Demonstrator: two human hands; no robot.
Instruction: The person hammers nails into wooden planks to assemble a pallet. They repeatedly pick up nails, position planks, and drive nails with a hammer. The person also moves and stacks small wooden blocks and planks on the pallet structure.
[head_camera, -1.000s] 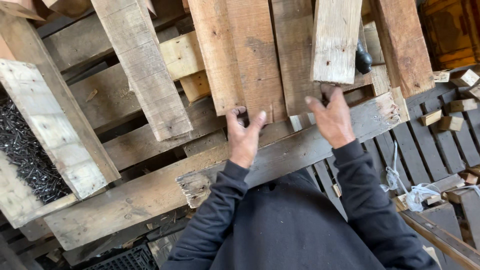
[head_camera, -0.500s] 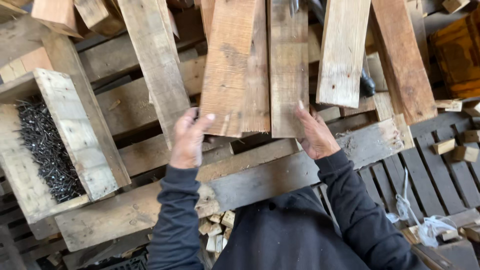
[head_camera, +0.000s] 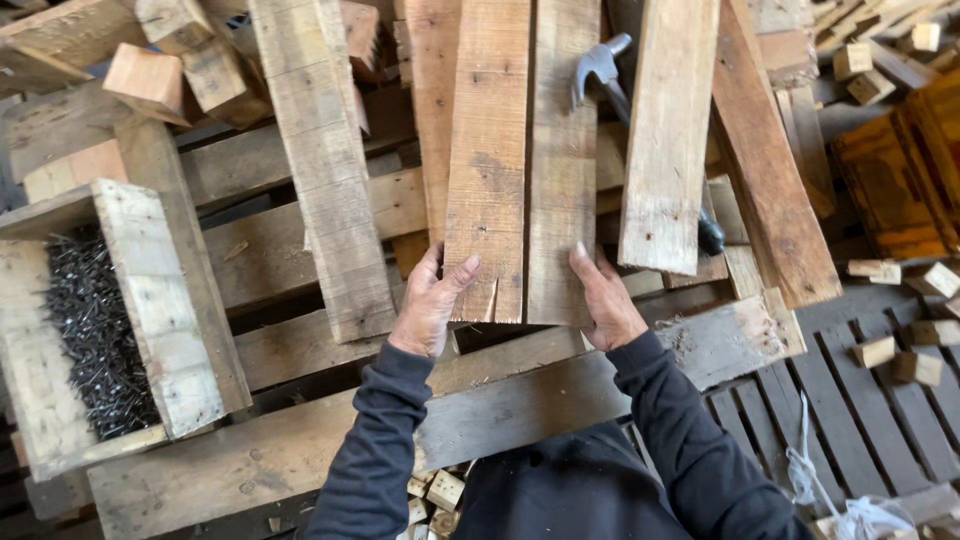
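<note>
Two brown wooden planks lie side by side on a pallet frame, a wider left plank (head_camera: 488, 170) and a narrower right plank (head_camera: 562, 170). My left hand (head_camera: 433, 303) grips the near left corner of the wider plank, thumb on top. My right hand (head_camera: 606, 300) holds the near right edge of the narrower plank. Both dark sleeves reach up from the bottom of the view. A pale plank (head_camera: 665, 140) lies just right of the pair, and another long pale plank (head_camera: 320, 170) lies to the left.
A hammer (head_camera: 600, 70) rests between the boards at the top. A wooden box of dark nails (head_camera: 95, 320) sits at the left. Small wood blocks (head_camera: 890, 350) lie scattered at the right on a slatted pallet (head_camera: 850, 420). A thick beam (head_camera: 540, 400) crosses in front of me.
The view has shifted so the nail box shows more fully. Both hands moved up and inward onto the near ends of the two planks, which now sit closer together.
</note>
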